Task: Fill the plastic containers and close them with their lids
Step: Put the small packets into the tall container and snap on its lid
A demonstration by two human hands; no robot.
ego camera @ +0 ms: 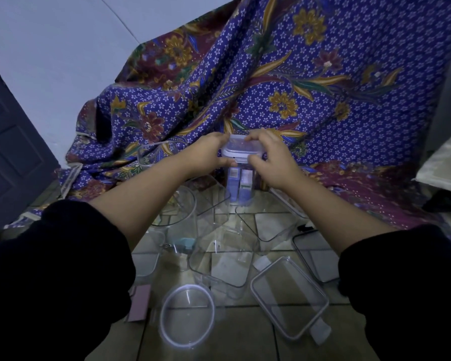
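We see a floral cloth (284, 82) at twelve o'clock, a dark door (8, 152) at nine, tiled floor (232, 340) at six.

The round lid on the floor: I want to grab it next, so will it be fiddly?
The round lid looks thin, clear and rigid, so probably light. It lies flat on smooth tile, so it may slide and be hard to pinch. On edge it could roll.

A clear square lid (242, 148) sits level atop a tall clear container (241, 187) of small boxes, pinched between fingers (258, 142).
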